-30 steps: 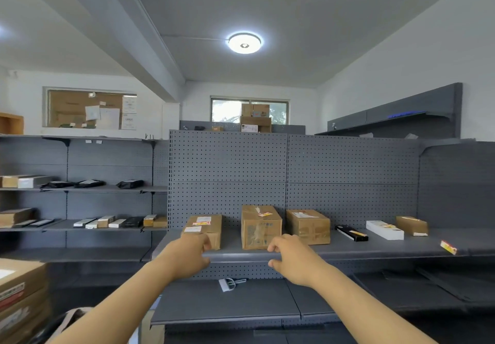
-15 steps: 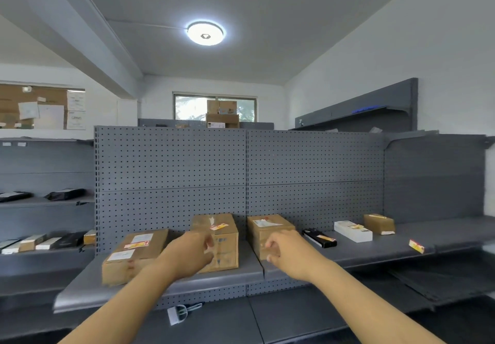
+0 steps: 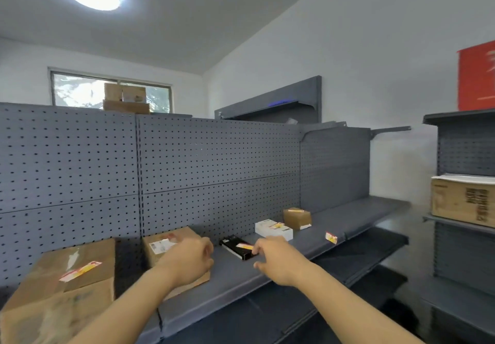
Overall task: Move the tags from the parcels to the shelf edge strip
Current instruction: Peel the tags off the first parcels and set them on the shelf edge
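Observation:
Several parcels stand on a grey shelf (image 3: 235, 276). A large brown box (image 3: 61, 290) at the left carries a red-yellow tag (image 3: 80, 270). My left hand (image 3: 187, 260) hovers with loosely curled fingers over a second brown box (image 3: 163, 244) and holds nothing. My right hand (image 3: 278, 260) reaches with spread fingers toward a black box (image 3: 235, 247) with a yellow tag (image 3: 247, 246); its fingertips are just short of it. Further right are a white box (image 3: 273, 229) and a small brown box (image 3: 297, 217), both tagged. One tag (image 3: 331, 237) sits on the shelf edge strip (image 3: 281, 288).
A grey pegboard (image 3: 187, 177) backs the shelf. A lower shelf (image 3: 356, 263) juts out beneath. At the right, another rack (image 3: 466, 150) holds a large cardboard box (image 3: 462, 201). More boxes (image 3: 126, 99) sit behind the pegboard by a window.
The view has swung right along the shelf and moved closer. Both hands left the shelf's front edge and moved right: the left is over the second brown box, the right near the black box.

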